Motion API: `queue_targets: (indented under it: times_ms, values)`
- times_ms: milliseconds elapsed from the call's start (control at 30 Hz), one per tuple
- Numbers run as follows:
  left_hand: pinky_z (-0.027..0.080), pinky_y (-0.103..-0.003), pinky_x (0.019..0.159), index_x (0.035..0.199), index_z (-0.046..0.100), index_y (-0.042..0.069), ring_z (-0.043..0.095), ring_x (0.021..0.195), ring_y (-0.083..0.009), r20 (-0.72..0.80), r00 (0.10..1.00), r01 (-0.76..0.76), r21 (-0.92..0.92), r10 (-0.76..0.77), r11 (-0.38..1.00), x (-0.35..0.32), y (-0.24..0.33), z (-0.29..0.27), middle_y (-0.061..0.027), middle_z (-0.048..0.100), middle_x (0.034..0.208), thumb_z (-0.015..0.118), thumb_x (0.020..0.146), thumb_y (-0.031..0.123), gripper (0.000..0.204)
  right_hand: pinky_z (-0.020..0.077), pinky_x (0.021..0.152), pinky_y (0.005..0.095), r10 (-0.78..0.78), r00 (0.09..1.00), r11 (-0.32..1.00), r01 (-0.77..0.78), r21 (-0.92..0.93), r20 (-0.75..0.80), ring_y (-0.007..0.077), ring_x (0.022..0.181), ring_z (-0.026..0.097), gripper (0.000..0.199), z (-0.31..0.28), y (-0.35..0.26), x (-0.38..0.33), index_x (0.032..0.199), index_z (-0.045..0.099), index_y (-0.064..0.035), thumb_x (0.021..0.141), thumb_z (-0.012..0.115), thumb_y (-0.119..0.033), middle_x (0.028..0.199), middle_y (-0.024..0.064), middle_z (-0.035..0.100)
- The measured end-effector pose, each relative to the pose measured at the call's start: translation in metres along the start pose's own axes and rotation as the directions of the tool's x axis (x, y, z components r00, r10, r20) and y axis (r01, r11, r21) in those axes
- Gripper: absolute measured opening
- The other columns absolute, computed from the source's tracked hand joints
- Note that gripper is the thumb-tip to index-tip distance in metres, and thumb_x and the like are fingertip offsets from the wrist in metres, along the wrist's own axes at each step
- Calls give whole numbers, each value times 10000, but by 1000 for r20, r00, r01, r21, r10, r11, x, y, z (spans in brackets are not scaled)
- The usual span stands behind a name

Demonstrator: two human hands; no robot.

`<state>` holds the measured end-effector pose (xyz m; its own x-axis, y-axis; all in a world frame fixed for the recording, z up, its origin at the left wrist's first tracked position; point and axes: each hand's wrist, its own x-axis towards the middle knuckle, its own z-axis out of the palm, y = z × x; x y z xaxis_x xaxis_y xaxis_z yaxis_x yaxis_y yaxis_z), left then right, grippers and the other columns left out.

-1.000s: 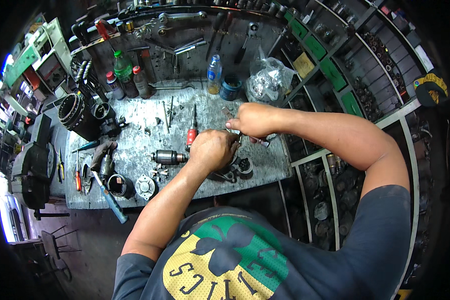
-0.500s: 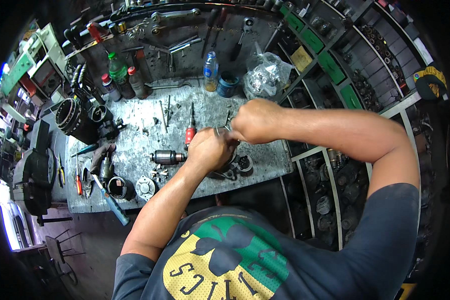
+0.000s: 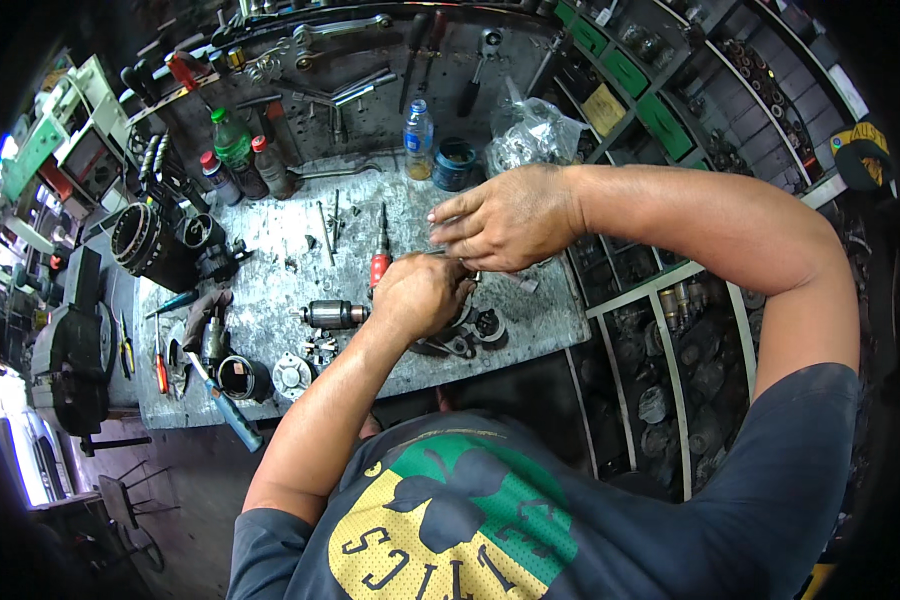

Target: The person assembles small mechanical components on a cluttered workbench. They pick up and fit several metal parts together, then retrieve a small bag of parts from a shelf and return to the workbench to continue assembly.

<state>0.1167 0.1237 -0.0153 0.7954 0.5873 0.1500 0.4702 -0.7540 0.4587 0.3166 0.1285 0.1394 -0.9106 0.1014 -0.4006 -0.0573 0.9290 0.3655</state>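
My left hand [image 3: 422, 296] is closed at the near middle of the metal-topped bench; its fingers hide what they hold. Beneath and beside it lies a dark metal housing [image 3: 456, 345] with a round opening part [image 3: 488, 325]. Over the bench just to the right, my right hand [image 3: 515, 222] has its fingers stretched out, slightly blurred, with nothing seen in them. Left of my left hand rests a motor armature [image 3: 332, 315] with a copper-coloured end. A screwdriver with a red handle [image 3: 380, 268] points away behind it. Small dark blocks [image 3: 319, 348] are scattered near a round metal end cover [image 3: 292, 377].
Along the back stand a clear bottle [image 3: 418, 140], a blue jar [image 3: 454, 165], a plastic bag of parts [image 3: 535, 138] and a green-capped bottle [image 3: 232, 145]. A hammer with a blue handle [image 3: 232, 415] overhangs the front edge. Parts shelves [image 3: 670, 300] border the right.
My right hand has opened from a closed grip beside my left hand, its fingers now extended above it. My left hand stays closed in nearly the same place.
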Motion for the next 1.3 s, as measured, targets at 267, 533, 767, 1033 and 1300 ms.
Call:
queue_targets:
  times_ms: [267,533,767,1033,1300]
  values:
    - [627,-522,861,1041,821,104,785,910,-400,-19,999,41,33,-40,999,-3,1,6,-175,821,967,728,1037,379,291,654,820,531,468,339,-318,-797,514,816,419,880,820,433,-10,-20,37,932,828,35,1084,665,-336,912,233,823]
    - [619,-545,893,1109,811,105,789,955,-421,60,995,78,-24,-76,997,0,3,-3,-197,816,973,706,1054,379,299,610,994,559,824,482,223,-760,610,299,480,1146,767,629,-12,-33,16,1390,608,118,1054,730,-400,1208,348,765]
    - [629,-519,902,1156,835,104,801,996,-391,-72,990,122,-24,-123,992,-5,6,1,-172,832,1054,757,1024,463,390,599,850,582,916,360,189,-775,603,176,454,950,776,178,-6,-70,22,1071,730,-48,1048,680,-217,1003,219,793]
    - [547,-521,1135,1510,675,53,661,1379,-448,-86,969,211,-184,-229,960,-19,6,-25,-252,677,1516,930,849,516,847,461,954,489,951,291,161,-748,644,101,310,1027,707,105,9,-153,6,1061,713,-105,1023,616,-119,982,67,741]
    - [521,-497,1213,1671,481,100,585,1483,-459,147,932,343,-71,-331,937,-43,4,-19,-291,505,1684,1040,654,340,1185,477,948,479,911,355,169,-782,600,207,281,970,737,125,4,-141,31,1023,729,-138,998,608,-116,942,53,782]
